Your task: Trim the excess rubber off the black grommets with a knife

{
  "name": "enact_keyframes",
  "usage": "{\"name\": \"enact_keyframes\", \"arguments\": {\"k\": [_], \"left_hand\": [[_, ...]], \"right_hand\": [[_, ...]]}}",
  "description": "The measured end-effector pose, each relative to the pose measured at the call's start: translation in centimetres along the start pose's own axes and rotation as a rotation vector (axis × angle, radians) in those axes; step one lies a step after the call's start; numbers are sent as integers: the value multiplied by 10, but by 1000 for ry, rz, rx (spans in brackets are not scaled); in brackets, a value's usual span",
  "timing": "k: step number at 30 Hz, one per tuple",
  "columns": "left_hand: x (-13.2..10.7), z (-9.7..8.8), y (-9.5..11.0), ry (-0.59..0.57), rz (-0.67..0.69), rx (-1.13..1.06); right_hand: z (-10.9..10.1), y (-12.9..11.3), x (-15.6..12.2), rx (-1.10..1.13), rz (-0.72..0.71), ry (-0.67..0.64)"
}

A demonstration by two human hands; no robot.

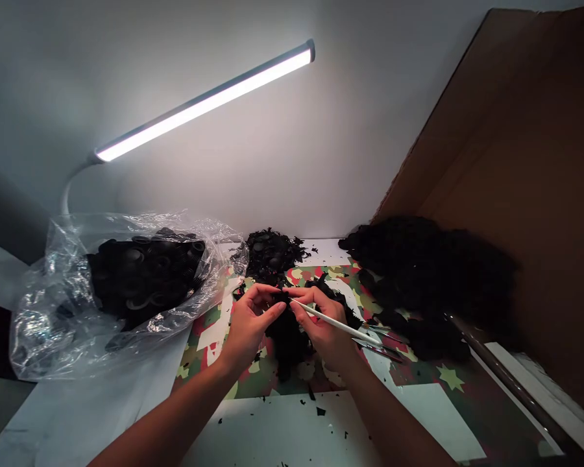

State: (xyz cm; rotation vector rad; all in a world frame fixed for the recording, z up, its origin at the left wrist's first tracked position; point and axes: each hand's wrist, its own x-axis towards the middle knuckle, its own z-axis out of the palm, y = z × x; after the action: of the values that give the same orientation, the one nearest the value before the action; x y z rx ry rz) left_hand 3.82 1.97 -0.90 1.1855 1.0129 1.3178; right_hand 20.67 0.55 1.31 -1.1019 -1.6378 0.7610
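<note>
Black scraps lie on the white table. My left hand pinches a small black piece; my right hand is closed around a thin white tool.

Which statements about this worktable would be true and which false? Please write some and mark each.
1. The lamp is lit. True.
2. The right hand holds a thin white tool. True.
3. The clear plastic bag lies to the right of both hands. False: it lies to their left.
4. The left hand rests flat on the table. False: its fingers pinch a black piece.
</note>
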Motion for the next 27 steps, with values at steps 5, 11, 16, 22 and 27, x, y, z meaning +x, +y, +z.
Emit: {"name": "enact_keyframes", "arguments": {"k": [5,11,16,22,27], "left_hand": [[0,0,2,0,34,21],[-1,0,0,-18,45,-51],[-3,-1,2,-12,85,-200],[2,-6,13,9,-32,-472],[7,-7,3,15,-212,-572]], "right_hand": [[3,-3,-2,-116,-119,24],[11,-4,-6,-223,-286,86],[10,11,1,-300,-129,167],[-13,42,14,-383,166,39],[-11,22,10,37,125,96]]}}
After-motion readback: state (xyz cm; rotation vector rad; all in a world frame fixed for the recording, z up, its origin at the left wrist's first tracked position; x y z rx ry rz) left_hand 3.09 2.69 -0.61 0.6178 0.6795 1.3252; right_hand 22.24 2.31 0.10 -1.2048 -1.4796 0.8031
